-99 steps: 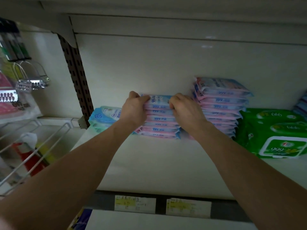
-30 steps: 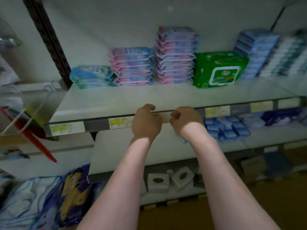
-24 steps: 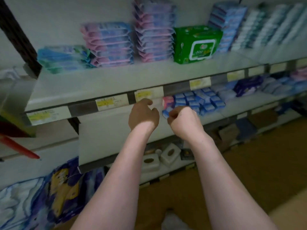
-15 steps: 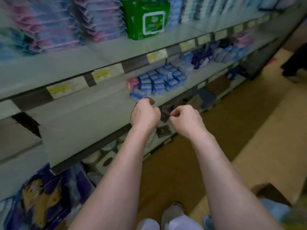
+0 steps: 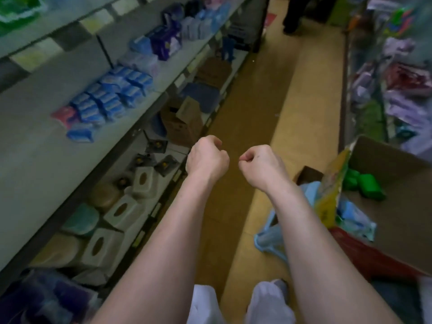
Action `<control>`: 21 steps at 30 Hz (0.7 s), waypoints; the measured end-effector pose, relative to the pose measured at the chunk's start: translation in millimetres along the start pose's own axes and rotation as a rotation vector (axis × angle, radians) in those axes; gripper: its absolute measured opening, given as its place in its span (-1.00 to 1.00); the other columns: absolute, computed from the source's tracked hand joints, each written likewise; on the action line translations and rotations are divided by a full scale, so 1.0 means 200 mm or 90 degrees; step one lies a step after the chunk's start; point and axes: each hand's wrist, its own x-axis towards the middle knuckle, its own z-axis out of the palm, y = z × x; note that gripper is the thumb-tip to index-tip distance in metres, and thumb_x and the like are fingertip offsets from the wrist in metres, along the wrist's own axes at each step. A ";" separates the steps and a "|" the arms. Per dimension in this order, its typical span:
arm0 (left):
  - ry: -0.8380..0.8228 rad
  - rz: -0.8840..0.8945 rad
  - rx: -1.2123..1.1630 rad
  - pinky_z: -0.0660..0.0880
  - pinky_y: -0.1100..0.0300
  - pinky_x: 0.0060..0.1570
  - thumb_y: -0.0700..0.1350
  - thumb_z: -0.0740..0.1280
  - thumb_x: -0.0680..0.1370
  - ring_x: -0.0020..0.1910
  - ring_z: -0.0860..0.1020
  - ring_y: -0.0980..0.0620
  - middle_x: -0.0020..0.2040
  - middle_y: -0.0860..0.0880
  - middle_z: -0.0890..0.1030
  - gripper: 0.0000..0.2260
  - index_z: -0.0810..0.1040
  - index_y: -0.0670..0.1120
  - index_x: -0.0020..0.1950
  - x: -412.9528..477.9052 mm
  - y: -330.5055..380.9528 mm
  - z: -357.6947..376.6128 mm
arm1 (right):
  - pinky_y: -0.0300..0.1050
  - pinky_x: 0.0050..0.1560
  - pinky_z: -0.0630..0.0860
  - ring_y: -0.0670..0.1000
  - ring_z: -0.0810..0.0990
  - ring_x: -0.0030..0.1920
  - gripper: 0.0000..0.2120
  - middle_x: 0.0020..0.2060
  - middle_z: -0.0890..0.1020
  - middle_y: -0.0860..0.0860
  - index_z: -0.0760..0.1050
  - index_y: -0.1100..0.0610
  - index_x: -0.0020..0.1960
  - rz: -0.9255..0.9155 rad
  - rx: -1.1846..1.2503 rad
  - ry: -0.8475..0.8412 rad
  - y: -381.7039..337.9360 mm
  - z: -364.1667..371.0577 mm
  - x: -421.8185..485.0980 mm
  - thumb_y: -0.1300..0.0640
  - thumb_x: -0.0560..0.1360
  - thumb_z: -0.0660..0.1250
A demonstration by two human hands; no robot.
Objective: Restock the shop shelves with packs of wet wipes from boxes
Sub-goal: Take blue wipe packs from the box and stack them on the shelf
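Both bare hands, the left hand [image 5: 207, 157] and right hand [image 5: 261, 164], curl into empty fists above the smooth floor [image 5: 292, 94], left of an open cardboard box [image 5: 385, 160].

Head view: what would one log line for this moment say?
left hand: curled, empty | right hand: curled, empty | position: above aisle floor | cardboard box: right side, green packs inside

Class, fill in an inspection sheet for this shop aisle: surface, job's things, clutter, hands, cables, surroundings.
Surface: shelf partly bare beside small blue packs.
Job's things: open cardboard box holding green packs; light blue packs near its flap.
Clutter: brown carton low by the shelves.
Hands: left hand and right hand curled, holding nothing.
Cables: nothing seen.
Surroundings: tan floor; another person's legs far down the aisle.
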 end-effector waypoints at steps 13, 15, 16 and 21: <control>-0.182 0.029 0.076 0.52 0.06 0.15 -0.15 0.29 0.53 0.19 0.53 -0.05 0.19 -0.01 0.57 -0.69 0.52 0.06 0.25 -0.18 0.66 1.07 | -0.15 0.00 0.46 0.13 0.57 0.11 -0.83 0.05 0.65 0.07 0.64 0.05 0.01 0.155 0.046 0.006 1.10 -0.47 0.24 0.15 0.53 0.27; -0.199 0.034 0.097 0.49 0.10 0.13 -0.14 0.28 0.53 0.20 0.52 -0.06 0.19 -0.02 0.58 -0.70 0.52 0.06 0.25 -0.19 0.75 1.20 | -0.11 0.07 0.48 0.14 0.56 0.14 -0.83 0.07 0.65 0.08 0.64 0.06 0.02 0.179 0.063 0.011 1.26 -0.54 0.28 0.13 0.53 0.28; -0.210 0.036 0.108 0.49 0.10 0.13 -0.14 0.27 0.53 0.19 0.52 -0.06 0.19 -0.03 0.58 -0.70 0.52 0.06 0.25 -0.19 0.79 1.26 | -0.10 0.09 0.49 0.15 0.56 0.15 -0.83 0.07 0.65 0.09 0.65 0.07 0.02 0.189 0.070 0.012 1.33 -0.56 0.30 0.13 0.53 0.29; -0.298 0.041 0.132 0.53 0.00 0.13 -0.13 0.28 0.52 0.15 0.53 -0.09 0.16 -0.03 0.58 -0.70 0.51 0.07 0.24 -0.23 0.97 1.54 | -0.11 0.08 0.47 0.14 0.55 0.14 -0.84 0.09 0.63 0.06 0.64 0.05 0.04 0.234 0.101 0.027 1.68 -0.68 0.39 0.11 0.53 0.31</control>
